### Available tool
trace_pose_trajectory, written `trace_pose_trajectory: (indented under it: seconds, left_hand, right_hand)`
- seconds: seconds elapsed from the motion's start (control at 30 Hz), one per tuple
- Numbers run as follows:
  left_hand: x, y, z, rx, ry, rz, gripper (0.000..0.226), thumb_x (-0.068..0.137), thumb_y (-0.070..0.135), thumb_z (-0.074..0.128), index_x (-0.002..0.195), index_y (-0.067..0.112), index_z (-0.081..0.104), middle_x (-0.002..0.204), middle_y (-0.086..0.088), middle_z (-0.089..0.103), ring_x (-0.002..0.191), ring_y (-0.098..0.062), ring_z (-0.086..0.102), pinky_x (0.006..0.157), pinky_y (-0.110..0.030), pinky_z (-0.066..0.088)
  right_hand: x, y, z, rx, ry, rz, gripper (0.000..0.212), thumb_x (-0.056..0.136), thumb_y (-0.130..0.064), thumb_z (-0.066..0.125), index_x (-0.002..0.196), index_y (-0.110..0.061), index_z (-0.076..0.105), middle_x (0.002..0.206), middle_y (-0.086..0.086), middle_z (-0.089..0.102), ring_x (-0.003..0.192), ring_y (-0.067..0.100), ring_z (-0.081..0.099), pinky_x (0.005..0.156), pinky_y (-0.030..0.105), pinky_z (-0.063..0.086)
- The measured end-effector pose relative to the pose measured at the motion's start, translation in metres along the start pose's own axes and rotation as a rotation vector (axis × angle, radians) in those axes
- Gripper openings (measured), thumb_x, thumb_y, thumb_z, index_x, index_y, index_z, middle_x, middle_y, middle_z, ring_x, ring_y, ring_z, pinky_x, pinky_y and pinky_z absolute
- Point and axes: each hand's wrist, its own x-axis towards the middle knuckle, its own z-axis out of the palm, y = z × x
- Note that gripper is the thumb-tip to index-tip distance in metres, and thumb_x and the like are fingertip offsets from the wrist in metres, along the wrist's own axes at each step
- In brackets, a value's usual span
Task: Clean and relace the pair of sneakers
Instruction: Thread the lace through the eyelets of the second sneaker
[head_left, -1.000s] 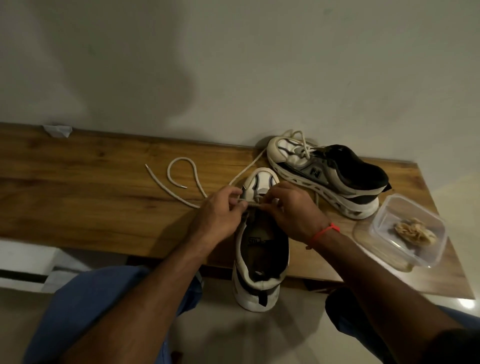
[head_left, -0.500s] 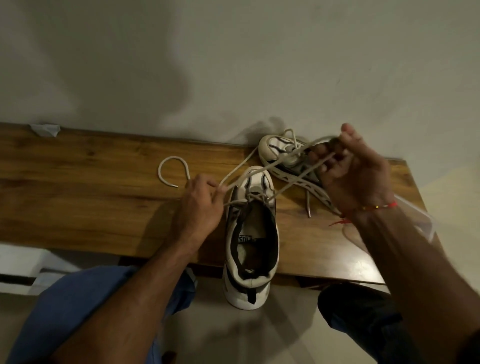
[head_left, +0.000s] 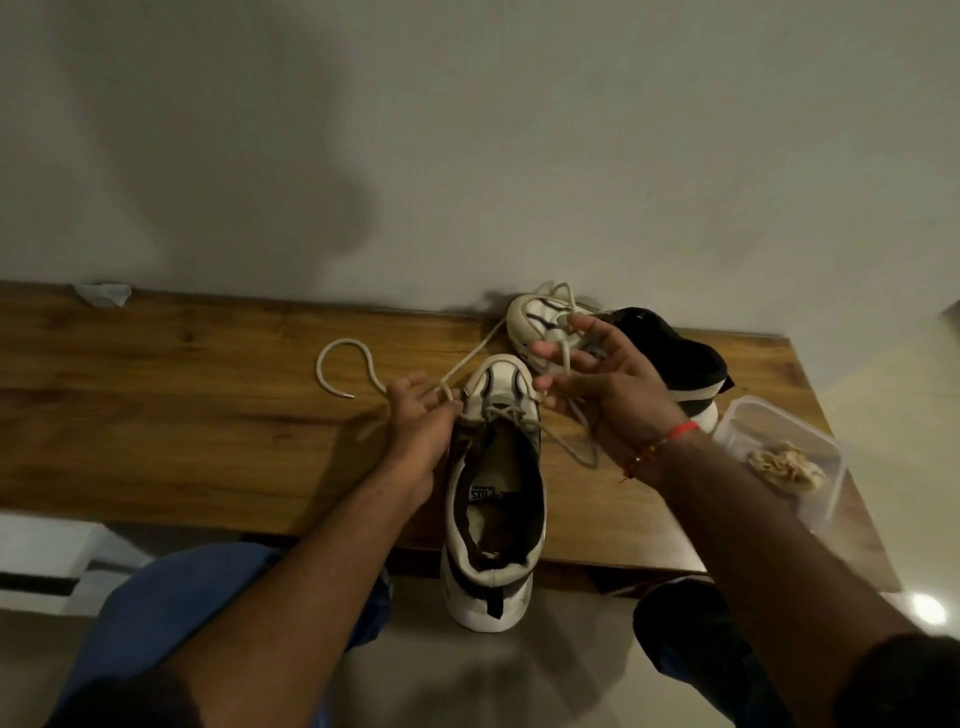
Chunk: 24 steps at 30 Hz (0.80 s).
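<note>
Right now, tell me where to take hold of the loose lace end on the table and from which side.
Pinch the lace just behind its tip, coming from above on the left. That end lies free on the wooden table, curled in an open hook away from the near sneaker, while the left hand holds the strand nearer the eyelets.

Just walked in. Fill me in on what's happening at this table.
A person is relacing a sneaker that lies on the wooden table with its heel overhanging the near edge. The left hand pinches the lace beside the toe eyelets, while the right hand, fingers spread, has the lace's other side running through them. Only the lowest eyelets look threaded. The second sneaker lies behind by the wall, and a clear container sits to the right.
</note>
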Motion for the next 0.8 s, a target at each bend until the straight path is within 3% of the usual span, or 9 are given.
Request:
trace_pose_trajectory:
  seconds: [0.07,0.17,0.27,0.37,0.47,0.63,0.8]
  left_hand:
    - [-0.003,0.013,0.004,-0.163,-0.003,0.060,0.056,0.096,0.003,0.062,0.141,0.024,0.037,0.126,-0.003,0.066,0.097,-0.009,0.067,0.058,-0.018,0.050]
    - [-0.012,0.043,0.003,-0.267,-0.011,0.210,0.045,0.101,0.006,0.057,0.139,0.020,0.039,0.119,-0.008,0.070,0.095,-0.013,0.072,0.072,-0.021,0.054]
    - [-0.027,0.088,-0.001,-0.223,-0.046,0.417,0.031,0.106,0.008,0.047,0.136,0.015,0.041,0.106,-0.005,0.072,0.085,-0.016,0.072,0.077,-0.028,0.053]
    - [-0.052,0.149,0.001,-0.160,-0.049,0.526,0.021,0.107,0.013,0.045,0.127,0.020,0.049,0.100,0.000,0.071,0.078,-0.011,0.070,0.081,-0.033,0.054]
    - [-0.085,0.205,0.004,-0.103,-0.032,0.657,0.019,0.107,0.013,0.045,0.117,0.022,0.059,0.095,0.002,0.069,0.071,-0.007,0.066,0.078,-0.030,0.056]
    - [-0.129,0.250,0.007,-0.109,-0.090,0.729,0.023,0.107,0.015,0.047,0.122,0.015,0.064,0.095,0.000,0.066,0.076,-0.010,0.061,0.074,-0.029,0.058]
    - [-0.160,0.268,0.002,-0.173,-0.083,0.787,0.026,0.104,0.013,0.054,0.127,0.017,0.066,0.103,0.000,0.073,0.085,-0.011,0.072,0.078,-0.027,0.061]
  right_hand:
    - [0.001,-0.002,0.002,-0.011,0.022,-0.009,0.066,0.085,0.021,0.050,0.137,-0.019,0.045,0.120,0.016,0.069,0.084,0.026,0.069,0.068,0.037,0.057]
    - [-0.009,-0.018,0.013,0.024,0.072,-0.059,0.046,0.089,-0.003,0.065,0.132,-0.012,0.052,0.116,0.017,0.070,0.078,0.024,0.066,0.070,0.036,0.055]
    - [-0.019,-0.048,0.034,0.027,0.074,-0.162,0.029,0.097,-0.019,0.061,0.122,-0.005,0.056,0.096,0.018,0.069,0.068,0.024,0.061,0.062,0.033,0.053]
    - [-0.029,-0.090,0.069,-0.032,0.035,-0.284,0.012,0.099,-0.016,0.057,0.110,-0.010,0.054,0.085,0.016,0.068,0.060,0.023,0.058,0.057,0.032,0.048]
    - [-0.044,-0.134,0.105,-0.053,0.002,-0.412,0.016,0.100,-0.011,0.056,0.115,-0.009,0.051,0.084,0.016,0.069,0.058,0.022,0.056,0.058,0.032,0.049]
    - [-0.066,-0.178,0.147,-0.081,0.025,-0.509,0.031,0.102,-0.008,0.052,0.132,-0.010,0.046,0.088,0.013,0.072,0.057,0.018,0.053,0.058,0.030,0.047]
    - [-0.089,-0.189,0.162,-0.141,0.055,-0.587,0.024,0.103,-0.020,0.052,0.115,-0.003,0.064,0.086,0.011,0.071,0.067,0.019,0.058,0.063,0.030,0.049]
